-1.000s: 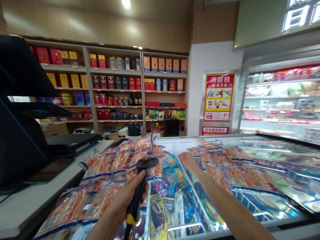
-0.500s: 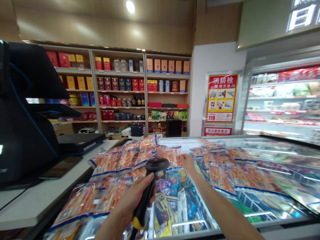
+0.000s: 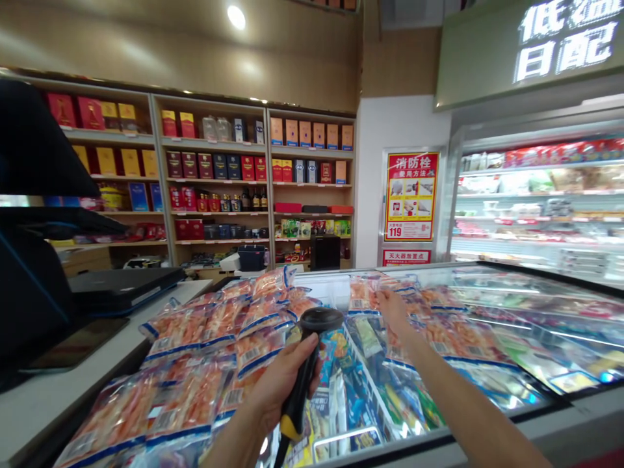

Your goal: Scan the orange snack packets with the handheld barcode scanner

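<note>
My left hand [image 3: 280, 377] is closed round the black and yellow handle of a barcode scanner [image 3: 298, 390], whose head tilts up and forward over the chest freezer. At the far part of the freezer top, my right hand [image 3: 392, 313] pinches the edge of a clear food packet [image 3: 361, 302] with orange-pink contents and a barcode label. Left of the scanner lies a heap of similar packets [image 3: 182, 335] with blue edges. More such packets [image 3: 453, 335] lie on the glass to the right, partly behind my right forearm.
Beneath the freezer's glass [image 3: 487, 374] are colourful bags in wire compartments. A counter [image 3: 73, 380] with a dark screen [image 3: 39, 143] and a black flat device [image 3: 124, 289] stands at the left. Behind are shelves of boxed goods [image 3: 214, 166] and a lit display fridge [image 3: 536, 195].
My right hand has carried the packet to the right, beside the right-hand packets. The view has turned slightly right, and the scanner stays in my left hand.
</note>
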`<state>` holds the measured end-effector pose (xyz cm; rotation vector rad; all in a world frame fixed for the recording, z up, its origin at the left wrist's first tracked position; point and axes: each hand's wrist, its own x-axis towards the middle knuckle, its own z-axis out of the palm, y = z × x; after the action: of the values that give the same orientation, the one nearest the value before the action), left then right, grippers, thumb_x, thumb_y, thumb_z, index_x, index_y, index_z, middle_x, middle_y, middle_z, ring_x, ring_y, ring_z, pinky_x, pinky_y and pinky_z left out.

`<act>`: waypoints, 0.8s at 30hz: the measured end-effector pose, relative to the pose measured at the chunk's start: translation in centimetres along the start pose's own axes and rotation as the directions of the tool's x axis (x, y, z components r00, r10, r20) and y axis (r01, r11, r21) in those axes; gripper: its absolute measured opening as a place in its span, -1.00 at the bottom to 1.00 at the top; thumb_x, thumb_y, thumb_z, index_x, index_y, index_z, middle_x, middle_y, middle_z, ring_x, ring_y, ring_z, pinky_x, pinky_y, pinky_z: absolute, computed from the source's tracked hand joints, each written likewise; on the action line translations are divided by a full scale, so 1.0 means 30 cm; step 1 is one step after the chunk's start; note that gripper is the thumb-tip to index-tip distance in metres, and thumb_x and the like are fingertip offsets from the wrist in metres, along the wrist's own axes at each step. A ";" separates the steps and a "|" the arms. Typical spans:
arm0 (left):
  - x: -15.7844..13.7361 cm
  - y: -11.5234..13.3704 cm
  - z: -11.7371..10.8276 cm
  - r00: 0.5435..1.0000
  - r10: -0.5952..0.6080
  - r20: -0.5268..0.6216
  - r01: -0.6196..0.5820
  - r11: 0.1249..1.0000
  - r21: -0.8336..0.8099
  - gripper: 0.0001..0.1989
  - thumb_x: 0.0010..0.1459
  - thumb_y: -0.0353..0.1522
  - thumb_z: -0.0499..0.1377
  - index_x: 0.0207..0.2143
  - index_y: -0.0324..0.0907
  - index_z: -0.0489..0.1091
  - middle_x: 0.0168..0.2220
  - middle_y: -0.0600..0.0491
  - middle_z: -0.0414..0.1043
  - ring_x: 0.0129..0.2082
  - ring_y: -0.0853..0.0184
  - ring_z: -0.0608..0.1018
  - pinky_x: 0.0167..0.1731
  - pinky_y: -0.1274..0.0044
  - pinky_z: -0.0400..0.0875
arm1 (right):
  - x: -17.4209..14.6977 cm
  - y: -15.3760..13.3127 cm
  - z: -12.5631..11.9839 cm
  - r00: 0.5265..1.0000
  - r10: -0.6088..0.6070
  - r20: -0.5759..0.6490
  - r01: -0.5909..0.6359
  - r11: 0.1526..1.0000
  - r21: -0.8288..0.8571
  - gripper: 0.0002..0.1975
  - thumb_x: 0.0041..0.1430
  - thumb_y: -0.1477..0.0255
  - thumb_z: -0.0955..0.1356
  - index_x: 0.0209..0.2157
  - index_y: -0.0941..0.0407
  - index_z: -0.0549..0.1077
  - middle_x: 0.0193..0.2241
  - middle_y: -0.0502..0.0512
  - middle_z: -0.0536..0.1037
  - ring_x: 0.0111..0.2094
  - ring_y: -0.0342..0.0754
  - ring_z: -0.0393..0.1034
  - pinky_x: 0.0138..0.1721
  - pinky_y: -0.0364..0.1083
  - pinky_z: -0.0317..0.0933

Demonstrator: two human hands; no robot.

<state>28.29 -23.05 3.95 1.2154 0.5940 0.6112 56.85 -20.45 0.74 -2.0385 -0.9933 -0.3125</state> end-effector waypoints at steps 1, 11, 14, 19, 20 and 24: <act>0.009 0.000 0.008 1.000 -0.004 -0.005 0.004 1.000 0.003 -0.66 -0.12 -0.12 0.05 -0.49 -0.24 0.19 -0.68 0.16 0.23 -0.77 0.53 0.27 -0.76 0.67 0.09 | 0.020 0.030 -0.027 1.000 0.019 -0.012 -0.019 0.999 -0.043 -0.67 0.00 0.37 0.09 -0.52 0.20 0.40 -0.58 0.11 0.43 -0.55 -0.13 0.26 -0.55 -0.19 -0.02; 0.055 -0.020 0.034 0.999 -0.041 0.008 0.041 0.999 0.012 -0.67 -0.11 -0.13 0.06 -0.45 -0.24 0.21 -0.67 0.16 0.24 -0.76 0.54 0.28 -0.76 0.67 0.10 | 0.129 0.299 -0.158 0.992 0.119 -0.051 -0.128 0.966 -0.227 -0.70 -0.02 0.43 0.12 -0.53 0.18 0.44 -0.52 0.20 0.43 -0.40 0.00 0.30 -0.43 -0.09 0.05; 0.054 -0.029 0.013 0.999 -0.027 -0.017 0.027 1.000 0.002 -0.68 -0.11 -0.13 0.05 -0.54 -0.23 0.18 -0.68 0.15 0.23 -0.76 0.54 0.28 -0.76 0.68 0.11 | 0.116 0.277 -0.159 0.976 0.150 -0.159 -0.187 0.950 -0.250 -0.64 0.00 0.40 0.09 -0.30 0.22 0.40 -0.35 0.30 0.41 -0.30 0.09 0.27 -0.37 -0.03 0.05; 0.020 -0.023 -0.044 0.994 -0.043 -0.096 0.043 0.999 -0.003 -0.70 -0.11 -0.14 0.07 -0.53 -0.21 0.18 -0.67 0.15 0.25 -0.76 0.54 0.28 -0.76 0.69 0.12 | 0.040 0.108 -0.072 0.966 -0.088 -0.245 0.051 0.987 -0.154 -0.64 -0.01 0.37 0.12 -0.23 0.22 0.35 -0.25 0.22 0.39 -0.19 0.06 0.21 -0.19 -0.02 0.02; 0.008 -0.019 -0.059 0.993 -0.028 -0.114 0.029 1.000 0.000 -0.71 -0.11 -0.15 0.07 -0.51 -0.21 0.19 -0.67 0.15 0.26 -0.76 0.54 0.28 -0.76 0.69 0.12 | 0.012 0.065 -0.037 0.973 -0.128 -0.194 0.109 0.988 -0.105 -0.65 -0.01 0.36 0.13 -0.26 0.21 0.37 -0.27 0.19 0.41 -0.21 0.02 0.23 -0.18 -0.04 0.02; -0.052 0.007 -0.139 0.983 0.025 -0.184 -0.024 1.000 0.011 -0.73 -0.09 -0.17 0.06 -0.46 -0.21 0.23 -0.69 0.17 0.26 -0.76 0.53 0.29 -0.76 0.69 0.13 | -0.151 -0.108 0.112 0.973 -0.226 0.043 0.221 0.971 0.096 -0.70 -0.01 0.34 0.14 -0.36 0.15 0.41 -0.36 0.08 0.46 -0.30 -0.09 0.29 -0.26 -0.15 0.09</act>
<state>24.24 -21.33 3.29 1.1829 0.7384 0.7481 51.03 -19.19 -1.89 -1.8647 -1.2514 -0.3266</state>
